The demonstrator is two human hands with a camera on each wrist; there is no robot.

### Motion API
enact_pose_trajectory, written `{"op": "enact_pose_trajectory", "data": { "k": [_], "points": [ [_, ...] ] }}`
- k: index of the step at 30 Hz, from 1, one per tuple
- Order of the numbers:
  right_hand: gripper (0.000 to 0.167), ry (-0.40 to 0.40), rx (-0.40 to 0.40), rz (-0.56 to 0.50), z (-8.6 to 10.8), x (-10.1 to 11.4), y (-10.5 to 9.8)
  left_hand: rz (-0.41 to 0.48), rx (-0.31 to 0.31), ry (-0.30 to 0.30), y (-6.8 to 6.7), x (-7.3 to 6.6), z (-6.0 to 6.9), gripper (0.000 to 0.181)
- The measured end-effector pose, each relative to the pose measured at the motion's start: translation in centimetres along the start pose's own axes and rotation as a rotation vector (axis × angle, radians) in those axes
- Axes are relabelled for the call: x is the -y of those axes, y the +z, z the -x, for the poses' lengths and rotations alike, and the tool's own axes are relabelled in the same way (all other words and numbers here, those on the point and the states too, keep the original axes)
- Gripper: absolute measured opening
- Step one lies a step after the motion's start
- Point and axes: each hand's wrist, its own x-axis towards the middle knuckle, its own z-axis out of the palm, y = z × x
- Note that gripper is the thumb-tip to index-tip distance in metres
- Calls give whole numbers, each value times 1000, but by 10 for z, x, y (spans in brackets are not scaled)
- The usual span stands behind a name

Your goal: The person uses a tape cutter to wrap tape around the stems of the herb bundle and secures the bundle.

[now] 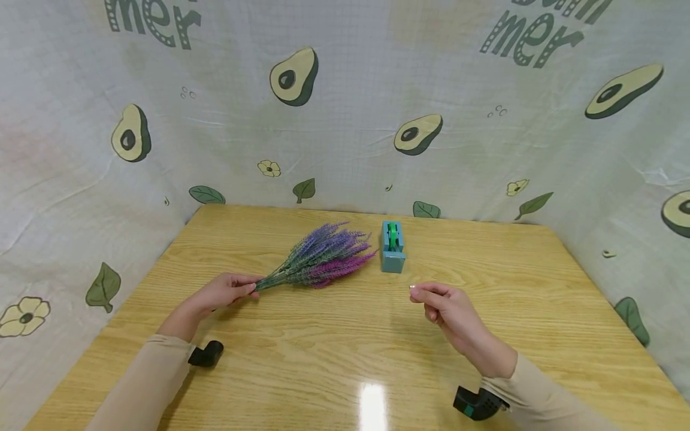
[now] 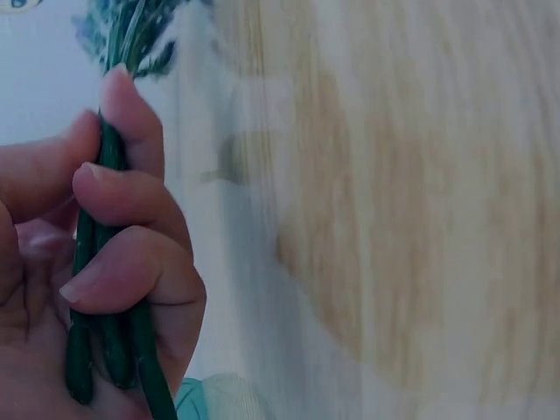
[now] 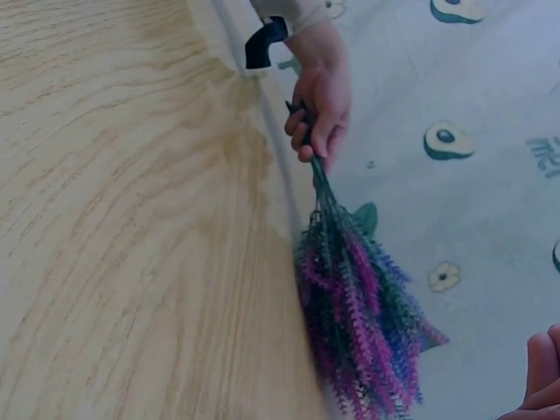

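Purple and magenta artificial flowers (image 1: 326, 254) are gripped at their stem ends by my left hand (image 1: 226, 292), the blooms pointing right. In the left wrist view, my left fingers (image 2: 136, 201) curl round several dark green stems (image 2: 80, 359). The right wrist view has the left hand (image 3: 324, 101) holding the bunch (image 3: 359, 306). My right hand (image 1: 455, 314), below and right of the blue tape dispenser (image 1: 393, 263), pinches a small shiny piece (image 1: 412, 288) between thumb and forefinger; it looks like clear tape. Only part of that hand (image 3: 541, 389) shows at the right wrist view's lower right corner.
The dispenser, with a green roll (image 1: 393, 234), stands towards the back of the wooden table (image 1: 302, 365). A pale cloth (image 1: 345, 120) printed with avocados and leaves hangs behind and beside the table.
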Motion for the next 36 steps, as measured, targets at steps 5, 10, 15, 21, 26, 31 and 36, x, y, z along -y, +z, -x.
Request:
{"op": "enact_pose_trajectory", "data": {
  "k": [5,10,15,21,26,31,36],
  "points": [
    [13,-17,-2,1,-1,7,-1,12,99,21,-3,1,3,40],
    [13,-22,-4,-4,-2,14,-3,7,216,59,-4,2,4,40],
    [14,-21,-3,-24,-2,20,-3,-48,302,105,0,1,3,38],
    [12,-22,-10,-26,-2,23,-3,-70,353,127,12,-5,-3,36],
    [9,-20,-30,-28,-2,25,-3,-57,391,129,27,-13,-13,36],
    [8,-26,-22,-12,-3,27,-3,-46,427,129,44,-25,-26,34],
    [7,-40,-13,-5,-3,27,-3,-46,477,153,64,-41,-40,33]
  ]
}}
